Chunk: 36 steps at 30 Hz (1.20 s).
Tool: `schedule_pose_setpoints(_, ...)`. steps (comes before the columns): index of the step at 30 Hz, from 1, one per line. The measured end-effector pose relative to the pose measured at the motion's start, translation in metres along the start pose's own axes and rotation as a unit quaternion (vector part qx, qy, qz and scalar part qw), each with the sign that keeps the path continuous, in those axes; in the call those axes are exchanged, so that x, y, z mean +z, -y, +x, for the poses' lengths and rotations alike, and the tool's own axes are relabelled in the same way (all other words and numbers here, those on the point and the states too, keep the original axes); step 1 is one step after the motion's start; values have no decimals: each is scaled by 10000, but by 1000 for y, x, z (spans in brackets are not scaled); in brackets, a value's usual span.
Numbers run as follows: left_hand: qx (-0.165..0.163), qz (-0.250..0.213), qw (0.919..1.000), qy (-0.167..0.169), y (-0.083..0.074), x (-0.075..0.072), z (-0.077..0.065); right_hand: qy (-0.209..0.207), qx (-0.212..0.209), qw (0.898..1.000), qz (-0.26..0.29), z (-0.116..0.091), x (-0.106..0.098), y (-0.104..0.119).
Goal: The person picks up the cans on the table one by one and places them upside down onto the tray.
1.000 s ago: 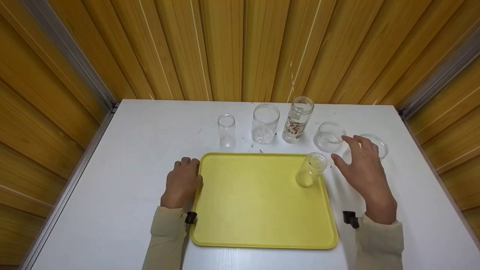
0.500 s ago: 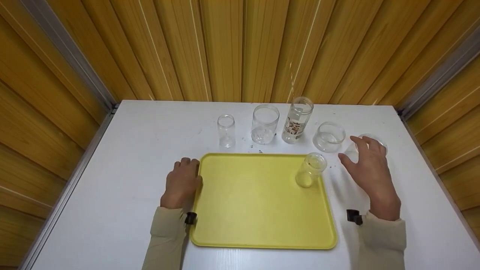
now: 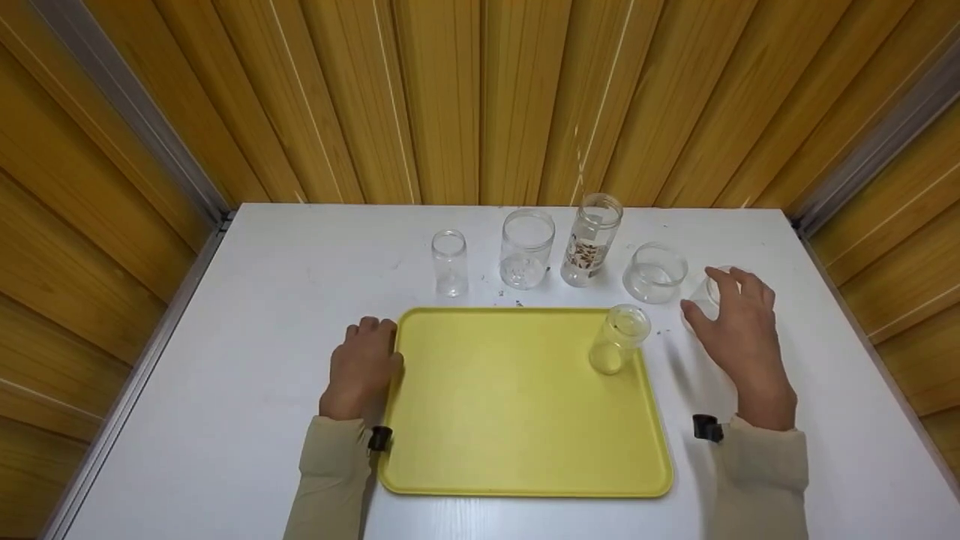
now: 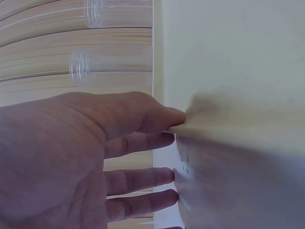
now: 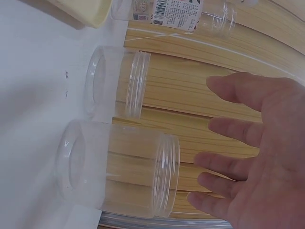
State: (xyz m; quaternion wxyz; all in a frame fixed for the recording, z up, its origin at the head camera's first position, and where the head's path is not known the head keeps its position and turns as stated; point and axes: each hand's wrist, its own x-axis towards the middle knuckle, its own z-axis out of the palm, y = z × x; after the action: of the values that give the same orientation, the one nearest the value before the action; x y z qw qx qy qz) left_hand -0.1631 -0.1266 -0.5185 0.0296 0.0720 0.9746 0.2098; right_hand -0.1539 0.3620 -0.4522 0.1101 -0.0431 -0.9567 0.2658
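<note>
While the yellow tray [image 3: 517, 405] lies flat on the white tabletop [image 3: 247, 300], it serves as the landmark for all positions below; the left hand [image 3: 361, 371] rests against the tray's left rim, and the left wrist view shows the thumb over the rim with the other fingers [image 4: 143, 176] extended loosely beside it, not gripping, a placement that appears to steady the tray; the right hand [image 3: 739, 337] hovers off the tray's far right corner, fingers [image 5: 228, 157] spread and relaxed, holding nothing; the thing nearest to it is a low clear jar [image 3: 705, 296], standing on the tabletop beyond the tray's right corner, largely hidden behind the hand in the head view; in the right wrist view this jar [image 5: 114, 171] stands just ahead of the fingertips with a visible gap, so no contact is made; the open spread of the fingers suits the jar's wide body. One slim clear jar [image 3: 619, 339] stands upright inside the tray at its far right corner. Behind the tray's far edge a row stands on the tabletop: a small narrow jar [image 3: 449, 262], a wider jar [image 3: 526, 249], a tall labelled bottle [image 3: 592, 240] and a squat jar [image 3: 655, 273], all upright with open mouths and apart from one another.
</note>
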Motion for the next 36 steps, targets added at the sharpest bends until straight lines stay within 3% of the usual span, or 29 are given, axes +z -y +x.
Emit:
schedule_pose_setpoints(15,-85,-7,10000,-27,-2,-2,2,-93,369,9993,-33,13,0,-16)
schedule_pose_setpoints(36,-15,29,10000,-56,-1,3,1,244,725,9970,76,17,11,-38)
